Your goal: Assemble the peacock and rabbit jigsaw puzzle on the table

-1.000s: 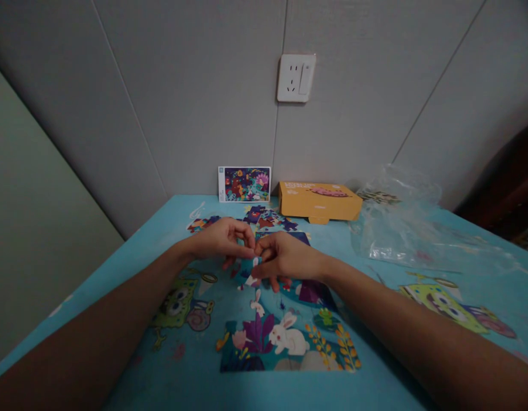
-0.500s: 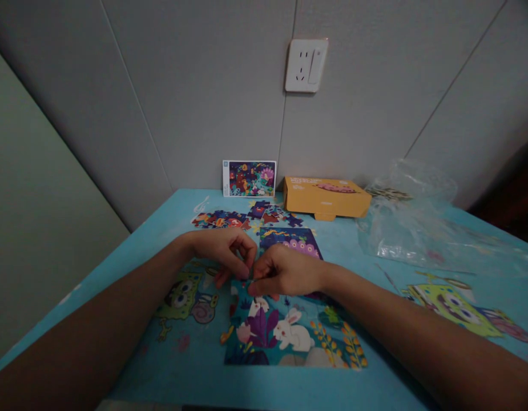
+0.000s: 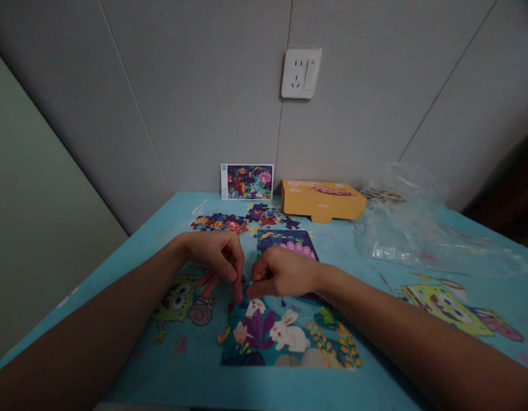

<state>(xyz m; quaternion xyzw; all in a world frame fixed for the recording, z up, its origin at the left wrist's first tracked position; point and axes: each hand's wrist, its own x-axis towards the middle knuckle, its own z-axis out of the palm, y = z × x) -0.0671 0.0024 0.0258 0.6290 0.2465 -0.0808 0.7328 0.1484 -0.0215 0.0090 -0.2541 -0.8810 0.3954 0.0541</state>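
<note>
A partly joined jigsaw puzzle [image 3: 289,359] with white rabbits, purple leaves and yellow plants lies in front of me. At its upper left edge, my right hand [image 3: 283,274] is closed in a pinch on a small jigsaw piece [image 3: 245,281], mostly hidden by the fingers. Just to the left, my left hand [image 3: 218,260] has its fingers apart and pointing down, the index fingertip at the puzzle's left edge. I see nothing held in it. Behind the right hand, the puzzle's upper part shows a pink flower shape [image 3: 298,248]; the wrist and hand cover the area between.
Several loose jigsaw pieces [image 3: 218,221] lie beyond my hands. A reference picture card [image 3: 247,182] leans on the wall beside a yellow box [image 3: 323,201]. Clear plastic bags [image 3: 418,234] spread over the right of the blue patterned tablecloth [image 3: 161,388].
My left hand has drawn slightly left, its fingers loosening and extending downward, apart from the right hand. My right hand stays at the same puzzle edge. The view has shifted slightly.
</note>
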